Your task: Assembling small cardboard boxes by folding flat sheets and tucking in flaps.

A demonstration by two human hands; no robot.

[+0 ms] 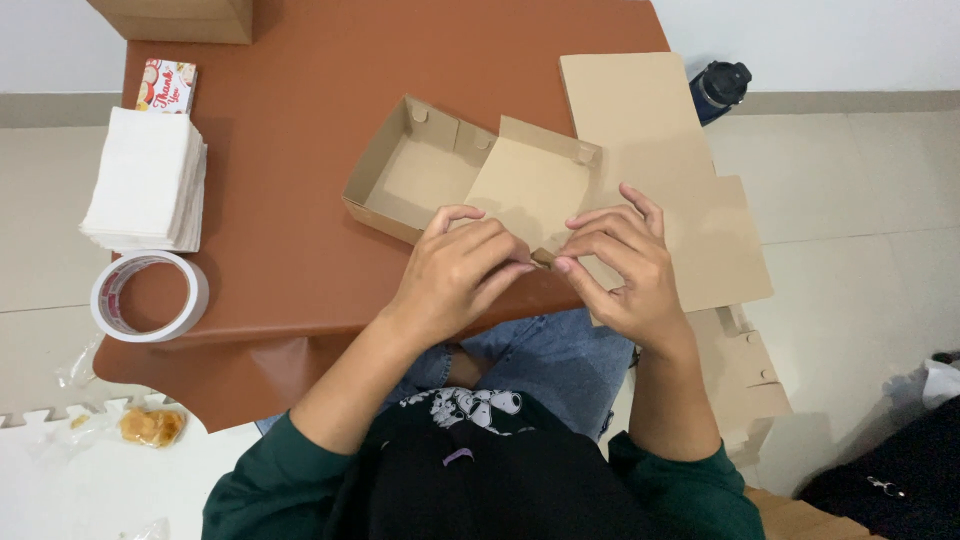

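Both hands work one cardboard box (pixel 470 175) at the brown table's (pixel 290 150) near edge: left hand (pixel 455 275) and right hand (pixel 620 270), close together, pinch its front flap. Folding underway; tucking that flap needs steady, even pressure.

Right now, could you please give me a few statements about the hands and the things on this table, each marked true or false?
1. Both the left hand and right hand pinch the near edge of the cardboard box. True.
2. The tape roll lies on the box. False: it lies at the table's left edge.
3. A stack of white napkins sits beyond the tape. True.
4. The box is closed. False: its lid stands open.
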